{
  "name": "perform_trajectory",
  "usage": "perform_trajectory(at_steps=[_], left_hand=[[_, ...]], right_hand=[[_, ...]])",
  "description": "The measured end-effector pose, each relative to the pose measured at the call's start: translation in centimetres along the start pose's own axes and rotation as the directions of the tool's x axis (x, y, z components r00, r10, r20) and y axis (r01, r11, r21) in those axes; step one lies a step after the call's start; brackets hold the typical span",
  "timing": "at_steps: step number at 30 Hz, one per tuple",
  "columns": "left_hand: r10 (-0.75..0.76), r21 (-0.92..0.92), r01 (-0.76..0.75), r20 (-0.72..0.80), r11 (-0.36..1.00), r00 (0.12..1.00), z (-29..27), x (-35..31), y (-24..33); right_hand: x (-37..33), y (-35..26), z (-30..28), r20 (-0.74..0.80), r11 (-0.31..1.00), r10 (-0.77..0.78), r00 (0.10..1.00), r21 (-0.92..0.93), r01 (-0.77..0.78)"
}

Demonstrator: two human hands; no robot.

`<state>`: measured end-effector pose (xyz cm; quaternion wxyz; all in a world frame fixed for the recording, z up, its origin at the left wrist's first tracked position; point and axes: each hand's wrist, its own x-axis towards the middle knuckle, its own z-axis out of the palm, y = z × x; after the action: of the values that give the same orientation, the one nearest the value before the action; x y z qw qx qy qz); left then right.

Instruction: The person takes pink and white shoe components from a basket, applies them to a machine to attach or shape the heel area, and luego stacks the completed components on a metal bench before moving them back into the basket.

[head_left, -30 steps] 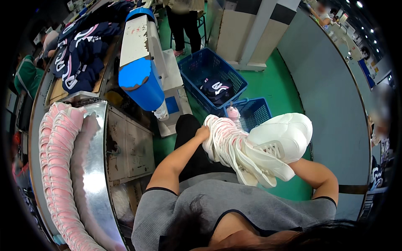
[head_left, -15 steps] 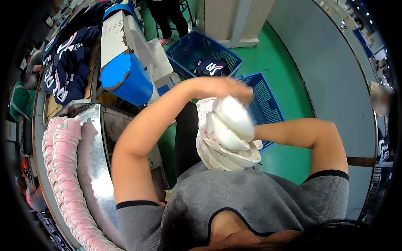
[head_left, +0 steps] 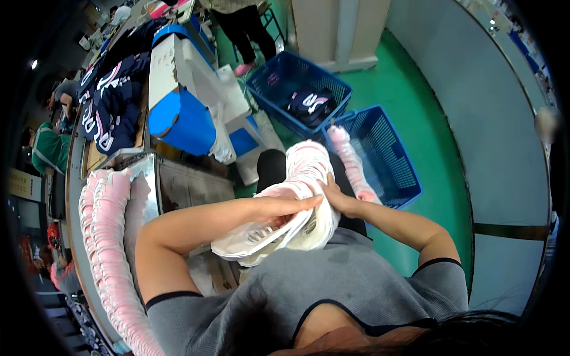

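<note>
A nested stack of white and pink shoe uppers [head_left: 309, 172] rests on my lap, its narrow layered end pointing away from me. Wider white pieces with slits in them fan out at the near left end. My left hand [head_left: 282, 206] grips these pieces from the left, its fingertips partly hidden among the layers. On the stack's right side, my right hand [head_left: 338, 199] presses against the layers with its thumb up and other fingers hidden beneath. Both hands touch the same stack.
A long row of nested pink and white uppers [head_left: 101, 237] lies on the left table. A blue basket [head_left: 409, 190] holds another pink roll [head_left: 350, 160]; a second basket [head_left: 261, 77] holds navy pieces [head_left: 312, 105]. A blue and white machine [head_left: 184, 118] stands left. Another person [head_left: 240, 32] stands beyond.
My left hand has come down from above the stack onto its near left side. The white cupped ends have swung toward my left, and the pink roll in the basket now shows.
</note>
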<state>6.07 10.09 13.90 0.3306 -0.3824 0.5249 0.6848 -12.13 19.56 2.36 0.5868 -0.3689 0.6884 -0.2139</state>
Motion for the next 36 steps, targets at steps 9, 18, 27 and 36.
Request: perform_trajectory(at_steps=[9, 18, 27, 36], left_hand=[[0.191, -0.564, -0.308, -0.257, 0.766, 0.947, 2.6, 0.2, -2.7], [0.293, -0.644, -0.441, -0.331, 0.625, 0.897, 2.9, -3.5, -3.7], [0.249, -0.808, -0.329, -0.233, 0.488, 0.940, 2.0, -3.4, -3.7], [0.355, -0.629, -0.550, -0.420, 0.550, 0.835, -0.3, -12.8, -8.1]], right_hand=[[0.4, -0.4, 0.1, 0.004, 0.999, -0.023, 1.000, -0.037, 0.023], [-0.9, -12.2, -2.4, 0.170, 0.449, -0.697, 0.696, -0.654, 0.609], [1.1, -10.1, 3.0, 0.140, 0.436, -0.771, 0.621, -0.596, 0.675], [0.3, -10.5, -1.6, 0.223, 0.801, -0.546, 0.807, -0.142, 0.581]])
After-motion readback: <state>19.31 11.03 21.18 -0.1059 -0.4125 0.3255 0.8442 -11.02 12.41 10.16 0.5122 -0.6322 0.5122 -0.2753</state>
